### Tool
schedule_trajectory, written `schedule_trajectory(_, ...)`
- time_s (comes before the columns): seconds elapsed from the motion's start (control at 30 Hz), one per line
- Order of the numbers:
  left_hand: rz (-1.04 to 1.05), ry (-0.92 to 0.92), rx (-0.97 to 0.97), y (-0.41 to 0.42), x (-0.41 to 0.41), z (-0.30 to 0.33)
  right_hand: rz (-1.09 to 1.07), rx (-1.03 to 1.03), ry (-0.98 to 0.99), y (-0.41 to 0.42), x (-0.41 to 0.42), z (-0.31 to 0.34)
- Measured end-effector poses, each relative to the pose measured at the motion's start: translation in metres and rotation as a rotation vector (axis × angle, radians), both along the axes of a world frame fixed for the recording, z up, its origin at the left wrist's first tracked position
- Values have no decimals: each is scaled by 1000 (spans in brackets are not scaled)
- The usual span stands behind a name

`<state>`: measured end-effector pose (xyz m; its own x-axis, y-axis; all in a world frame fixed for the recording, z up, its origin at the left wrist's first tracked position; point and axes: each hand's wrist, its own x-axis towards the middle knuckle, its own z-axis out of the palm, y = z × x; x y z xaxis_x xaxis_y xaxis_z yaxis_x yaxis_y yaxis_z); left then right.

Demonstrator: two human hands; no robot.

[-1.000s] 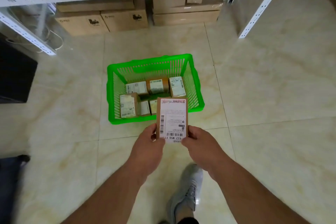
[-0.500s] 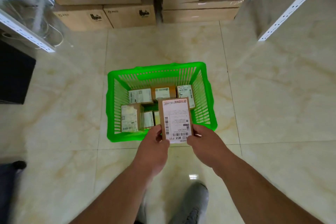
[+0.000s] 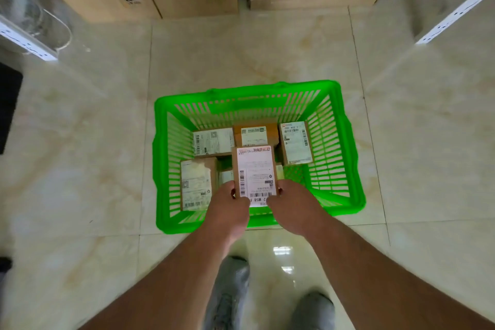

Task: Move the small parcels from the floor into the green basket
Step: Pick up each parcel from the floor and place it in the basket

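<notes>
Seen from above, a left hand point(image 3: 229, 205) and a right hand point(image 3: 293, 203) pinch the near corners of a small brown parcel point(image 3: 254, 173), fingers clamped on its edges, white shipping label facing up. It is held over a green basket point(image 3: 334, 142) on the tiled floor point(image 3: 80, 169), above several parcels already inside it.

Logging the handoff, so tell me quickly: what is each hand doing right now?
Left hand: holds the brown cardboard parcel with white shipping label, near left edge.
Right hand: holds the same parcel, near right edge.
</notes>
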<state>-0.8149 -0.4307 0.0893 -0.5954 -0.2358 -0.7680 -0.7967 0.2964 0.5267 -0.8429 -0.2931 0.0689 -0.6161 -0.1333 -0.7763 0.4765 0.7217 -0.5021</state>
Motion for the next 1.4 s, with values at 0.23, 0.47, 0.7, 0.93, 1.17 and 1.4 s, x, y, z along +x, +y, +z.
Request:
schedule_trajectory(0.23, -98, -76, -56, -7, -12, -45, 126, 63, -53, -21, -7, -42)
schedule_trajectory(0.47, -108, -148, -134, 8, -8, -34, -138, 119, -47, -1, 3, -16)
schedule_trajectory(0.7, -299, -98, -99, 61, -4, 11, -473, 33, 41, 60, 40, 49)
schedule_trajectory(0.93, -596, -58, 55, 152, 19, 52, -909, 56, -27, 143, 122, 87)
schedule_trajectory(1.17, -802, -36, 66, 252, 85, 62, -1306, 6, -88, 219, 226, 80)
schedule_trajectory(1.4, -1031, -71, 51, 368, 209, 71, -1557, -9, -85, 312, 367, 81)
